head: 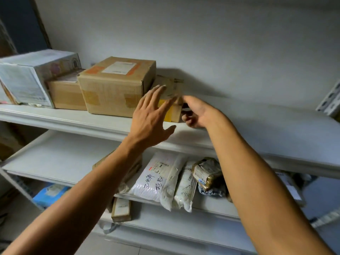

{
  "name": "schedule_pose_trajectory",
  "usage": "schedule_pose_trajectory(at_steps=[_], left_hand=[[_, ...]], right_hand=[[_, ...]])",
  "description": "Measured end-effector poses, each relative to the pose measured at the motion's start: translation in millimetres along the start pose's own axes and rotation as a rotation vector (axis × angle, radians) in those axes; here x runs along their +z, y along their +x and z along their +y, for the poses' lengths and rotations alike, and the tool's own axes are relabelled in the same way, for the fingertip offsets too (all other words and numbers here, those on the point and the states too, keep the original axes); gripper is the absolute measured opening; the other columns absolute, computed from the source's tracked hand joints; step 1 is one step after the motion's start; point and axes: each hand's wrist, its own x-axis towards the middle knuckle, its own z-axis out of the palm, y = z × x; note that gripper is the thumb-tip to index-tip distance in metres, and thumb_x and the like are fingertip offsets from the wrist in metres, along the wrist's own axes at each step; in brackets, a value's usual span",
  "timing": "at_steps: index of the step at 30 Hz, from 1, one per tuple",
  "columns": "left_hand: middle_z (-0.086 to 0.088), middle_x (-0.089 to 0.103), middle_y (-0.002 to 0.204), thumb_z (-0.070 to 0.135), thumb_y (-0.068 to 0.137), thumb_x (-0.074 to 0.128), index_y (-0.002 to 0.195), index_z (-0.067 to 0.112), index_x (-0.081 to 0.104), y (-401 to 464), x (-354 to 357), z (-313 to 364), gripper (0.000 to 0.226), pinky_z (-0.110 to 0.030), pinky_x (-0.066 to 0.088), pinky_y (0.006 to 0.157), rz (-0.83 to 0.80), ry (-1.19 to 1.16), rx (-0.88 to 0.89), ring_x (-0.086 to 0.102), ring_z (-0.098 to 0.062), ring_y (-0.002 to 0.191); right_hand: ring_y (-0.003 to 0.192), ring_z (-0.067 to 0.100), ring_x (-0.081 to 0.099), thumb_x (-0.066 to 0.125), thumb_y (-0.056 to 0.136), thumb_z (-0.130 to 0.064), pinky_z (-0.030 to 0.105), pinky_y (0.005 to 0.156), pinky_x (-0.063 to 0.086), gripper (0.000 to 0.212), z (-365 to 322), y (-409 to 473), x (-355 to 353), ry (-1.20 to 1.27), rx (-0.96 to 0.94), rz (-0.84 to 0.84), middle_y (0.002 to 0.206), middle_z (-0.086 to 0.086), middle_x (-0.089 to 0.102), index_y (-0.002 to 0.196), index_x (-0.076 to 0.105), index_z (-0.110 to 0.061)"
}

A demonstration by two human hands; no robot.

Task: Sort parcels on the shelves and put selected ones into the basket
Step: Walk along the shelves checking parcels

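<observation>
Currently both hands are up at the top shelf [60,117]. Left hand [150,118] has fingers spread wide and straight, fingertips in front of a small brown parcel [173,107] with a yellow patch; contact unclear, blurred. Right hand [197,114] is at that parcel's right end, fingers curled; can't tell whether it actually grips it. Small parcel sits just right of a large cardboard box [114,87], touching or nearly so. Left of that: a smaller brown box [64,94], then a white printed box [27,80]. Middle shelf [55,157] holds 2 white padded bags [158,179] and a taped brown packet [207,172]. Basket not in view.
</observation>
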Motion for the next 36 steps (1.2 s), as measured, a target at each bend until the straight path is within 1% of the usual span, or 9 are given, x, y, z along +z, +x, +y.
schedule_pose_trajectory(at_steps=[3, 8, 13, 16, 18, 21, 26, 31, 36], left_hand=[[-0.007, 0.043, 0.154, 0.077, 0.072, 0.064, 0.149, 0.028, 0.038, 24.2, 13.3, -4.7, 0.095, -0.040, 0.023, 0.119, -0.182, 0.014, 0.015, 0.037, -0.027, 0.142], [-0.001, 0.061, 0.111, 0.082, 0.064, 0.061, 0.109, 0.024, 0.057, 10.7, 16.9, 11.2, 0.074, -0.055, 0.029, 0.106, -0.017, -0.018, -0.098, 0.055, -0.031, 0.110], [-0.001, 0.057, 0.102, 0.060, 0.076, 0.060, 0.104, 0.023, 0.055, -12.4, -5.2, 25.9, 0.046, -0.046, 0.034, 0.091, 0.118, -0.150, -0.103, 0.052, -0.026, 0.097], [0.007, 0.053, 0.085, 0.042, 0.079, 0.061, 0.097, 0.019, 0.055, -18.9, -22.4, 21.1, 0.030, -0.035, 0.037, 0.074, 0.327, -0.768, -0.278, 0.047, -0.013, 0.080], [0.007, 0.053, 0.073, 0.028, 0.076, 0.059, 0.086, 0.019, 0.054, -10.4, -25.6, 16.5, 0.014, -0.032, 0.037, 0.060, 0.396, -1.418, -0.677, 0.047, -0.014, 0.070], [-0.008, 0.053, 0.073, 0.028, 0.083, 0.051, 0.086, 0.015, 0.060, -14.8, -16.0, 11.5, 0.016, -0.030, 0.037, 0.056, 0.048, -1.629, -0.973, 0.051, -0.027, 0.070], [-0.019, 0.062, 0.094, 0.026, 0.102, 0.044, 0.123, 0.003, 0.062, -29.9, -15.2, 6.5, 0.035, -0.032, 0.053, 0.063, -0.154, -1.621, -0.960, 0.061, -0.033, 0.086], [-0.008, 0.071, 0.114, 0.068, 0.081, 0.057, 0.128, 0.027, 0.061, -34.9, -25.3, 18.7, 0.062, -0.042, 0.059, 0.082, -0.353, -1.558, -0.716, 0.070, -0.027, 0.101], [-0.019, 0.069, 0.119, 0.024, 0.090, 0.070, 0.149, 0.037, 0.042, -35.2, -18.6, 54.8, 0.067, -0.041, 0.060, 0.073, -0.489, -1.640, -0.408, 0.072, -0.029, 0.094]], right_hand=[[0.052, 0.012, 0.036, 0.058, 0.086, -0.033, 0.021, 0.043, 0.024, 0.014, 5.9, -12.7, 0.4, 0.011, -0.048, 0.121, 0.077, 0.000, 0.044, 0.079, 0.054, -0.021], [0.091, 0.026, 0.066, 0.062, 0.061, -0.046, 0.033, 0.060, 0.048, 0.040, 30.9, -15.4, -16.8, 0.145, -0.130, 0.443, 0.122, 0.014, 0.059, 0.093, 0.065, -0.022], [0.109, 0.031, 0.063, 0.064, 0.092, -0.046, 0.044, 0.086, 0.059, 0.020, 46.4, -36.7, -24.8, 0.251, -0.288, 0.504, 0.098, 0.000, 0.056, 0.087, 0.061, -0.026], [0.114, 0.025, 0.061, 0.059, 0.096, -0.050, 0.045, 0.095, 0.053, 0.024, 50.6, -45.6, -25.2, 0.327, -0.486, 0.437, 0.103, -0.005, 0.061, 0.106, 0.063, -0.029], [0.121, 0.020, 0.059, 0.062, 0.092, -0.051, 0.042, 0.101, 0.051, 0.062, 52.8, -47.3, -25.2, 0.378, -0.592, 0.266, 0.131, 0.001, 0.060, 0.145, 0.044, -0.024], [0.127, 0.022, 0.052, 0.075, 0.082, -0.047, 0.049, 0.096, 0.054, 0.100, 53.0, -53.1, -24.5, 0.332, -0.565, 0.212, 0.153, 0.002, 0.043, 0.159, 0.013, -0.036], [0.129, 0.019, 0.053, 0.082, 0.081, -0.041, 0.045, 0.103, 0.053, 0.098, 51.2, -58.4, -30.3, 0.214, -0.640, 0.322, 0.142, -0.005, 0.051, 0.156, 0.018, -0.043], [0.139, 0.019, 0.043, 0.090, 0.066, -0.048, 0.045, 0.111, 0.045, 0.130, 53.8, -76.3, -39.7, 0.063, -0.753, 0.492, 0.161, 0.003, 0.031, 0.158, -0.002, -0.041], [0.121, 0.002, 0.054, 0.086, 0.079, -0.030, 0.031, 0.099, 0.052, 0.126, 82.0, -122.9, -56.3, 0.129, -0.760, 0.593, 0.161, 0.001, 0.029, 0.159, -0.011, -0.035]])
